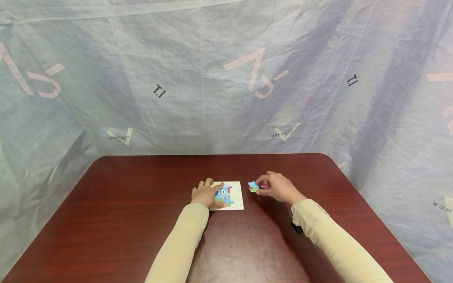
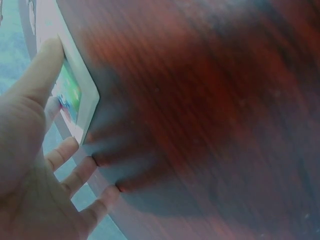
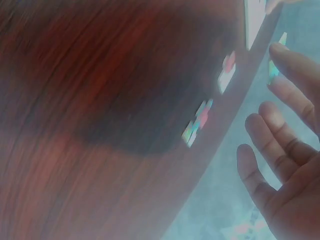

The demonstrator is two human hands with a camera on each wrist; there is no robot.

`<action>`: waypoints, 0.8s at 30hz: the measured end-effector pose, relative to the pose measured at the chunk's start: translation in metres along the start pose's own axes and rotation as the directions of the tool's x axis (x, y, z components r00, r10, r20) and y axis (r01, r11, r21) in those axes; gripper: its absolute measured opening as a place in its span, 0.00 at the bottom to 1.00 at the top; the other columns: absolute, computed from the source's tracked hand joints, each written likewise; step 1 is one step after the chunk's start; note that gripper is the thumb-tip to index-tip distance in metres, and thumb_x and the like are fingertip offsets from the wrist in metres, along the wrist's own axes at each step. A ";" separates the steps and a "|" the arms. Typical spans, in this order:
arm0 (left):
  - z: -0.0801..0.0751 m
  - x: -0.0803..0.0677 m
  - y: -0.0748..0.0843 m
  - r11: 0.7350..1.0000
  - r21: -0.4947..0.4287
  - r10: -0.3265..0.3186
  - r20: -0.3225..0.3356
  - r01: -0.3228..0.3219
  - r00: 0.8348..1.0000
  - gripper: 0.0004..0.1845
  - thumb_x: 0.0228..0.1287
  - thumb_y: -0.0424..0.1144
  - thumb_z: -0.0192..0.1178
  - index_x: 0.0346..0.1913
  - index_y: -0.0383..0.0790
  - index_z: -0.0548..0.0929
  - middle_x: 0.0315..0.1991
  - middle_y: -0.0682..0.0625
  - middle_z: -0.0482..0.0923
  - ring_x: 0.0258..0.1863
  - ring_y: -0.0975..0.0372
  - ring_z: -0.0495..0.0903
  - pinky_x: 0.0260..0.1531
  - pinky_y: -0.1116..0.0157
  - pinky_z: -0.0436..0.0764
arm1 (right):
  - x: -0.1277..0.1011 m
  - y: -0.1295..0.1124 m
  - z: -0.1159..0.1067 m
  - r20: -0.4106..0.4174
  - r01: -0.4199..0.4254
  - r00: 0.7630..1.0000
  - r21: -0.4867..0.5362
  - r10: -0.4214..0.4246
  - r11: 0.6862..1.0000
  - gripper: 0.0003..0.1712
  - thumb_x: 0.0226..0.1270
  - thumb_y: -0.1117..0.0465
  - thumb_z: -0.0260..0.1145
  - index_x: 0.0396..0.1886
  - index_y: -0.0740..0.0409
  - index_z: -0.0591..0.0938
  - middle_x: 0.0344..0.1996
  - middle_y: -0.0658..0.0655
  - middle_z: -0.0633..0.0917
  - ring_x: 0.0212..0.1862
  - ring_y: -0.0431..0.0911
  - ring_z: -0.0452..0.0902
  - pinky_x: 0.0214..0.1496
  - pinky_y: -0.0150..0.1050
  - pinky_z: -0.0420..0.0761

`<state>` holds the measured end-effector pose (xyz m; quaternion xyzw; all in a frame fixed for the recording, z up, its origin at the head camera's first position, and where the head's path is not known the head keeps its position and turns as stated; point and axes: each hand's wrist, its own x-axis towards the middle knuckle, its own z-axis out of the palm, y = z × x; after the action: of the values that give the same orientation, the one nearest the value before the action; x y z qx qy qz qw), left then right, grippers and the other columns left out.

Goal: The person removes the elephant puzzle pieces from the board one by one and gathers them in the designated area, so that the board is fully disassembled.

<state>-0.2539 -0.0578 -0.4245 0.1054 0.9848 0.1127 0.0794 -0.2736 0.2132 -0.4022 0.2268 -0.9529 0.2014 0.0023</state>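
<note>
Puzzle piece (image 1: 253, 186) sits pinched in the right hand (image 1: 277, 188), just right of the puzzle tray (image 1: 238, 196) at frame centre; left hand (image 1: 206, 193) presses the tray, fingers flat.

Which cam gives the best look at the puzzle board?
Head view: the whole puzzle board lies flat on the table, with the left hand resting on it. Left wrist shows only a blurred white corner and edge. Right wrist catches just a white sliver at the top.
</note>
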 end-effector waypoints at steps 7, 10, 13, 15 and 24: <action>-0.001 0.000 -0.001 1.000 -0.010 -0.006 0.008 0.006 1.000 0.43 0.59 0.57 0.72 0.77 0.56 0.68 0.67 0.45 0.64 0.62 0.49 0.65 0.59 0.47 0.70 | -0.005 0.019 -0.011 -0.003 -0.023 1.000 0.015 0.023 1.000 0.15 0.62 0.57 0.77 0.48 0.53 0.88 0.37 0.56 0.81 0.39 0.50 0.77 0.38 0.43 0.74; -0.002 -0.001 -0.001 1.000 -0.016 -0.006 0.011 0.006 1.000 0.43 0.59 0.57 0.72 0.77 0.56 0.68 0.67 0.44 0.64 0.62 0.49 0.65 0.59 0.47 0.70 | -0.008 0.028 -0.016 -0.008 -0.030 1.000 -0.001 0.030 1.000 0.15 0.62 0.57 0.77 0.48 0.54 0.88 0.37 0.55 0.80 0.40 0.50 0.76 0.38 0.44 0.74; -0.003 -0.002 0.000 1.000 -0.018 -0.007 0.016 0.007 1.000 0.43 0.59 0.57 0.72 0.77 0.55 0.68 0.67 0.45 0.64 0.62 0.50 0.65 0.59 0.47 0.69 | -0.010 0.038 -0.020 -0.009 -0.058 0.998 -0.009 0.058 0.998 0.16 0.62 0.58 0.77 0.49 0.55 0.88 0.36 0.54 0.79 0.40 0.50 0.76 0.40 0.46 0.75; -0.004 -0.002 0.000 1.000 -0.021 -0.008 0.017 0.009 1.000 0.43 0.59 0.57 0.72 0.77 0.55 0.69 0.66 0.45 0.64 0.62 0.50 0.65 0.59 0.47 0.69 | -0.012 0.045 -0.023 -0.010 -0.076 0.997 -0.009 0.076 0.997 0.16 0.63 0.58 0.76 0.49 0.56 0.88 0.37 0.54 0.79 0.40 0.50 0.75 0.40 0.47 0.75; -0.006 -0.003 0.002 1.000 -0.010 -0.010 0.026 0.010 1.000 0.43 0.59 0.57 0.72 0.77 0.55 0.68 0.66 0.45 0.64 0.61 0.50 0.65 0.59 0.48 0.70 | -0.019 0.070 -0.022 -0.001 -0.118 0.993 -0.041 0.118 0.992 0.15 0.63 0.59 0.76 0.49 0.58 0.88 0.34 0.53 0.77 0.38 0.50 0.73 0.39 0.45 0.73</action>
<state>-0.2517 -0.0575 -0.4181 0.1014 0.9837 0.1160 0.0931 -0.2886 0.2866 -0.4106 0.1702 -0.9686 0.1813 -0.0053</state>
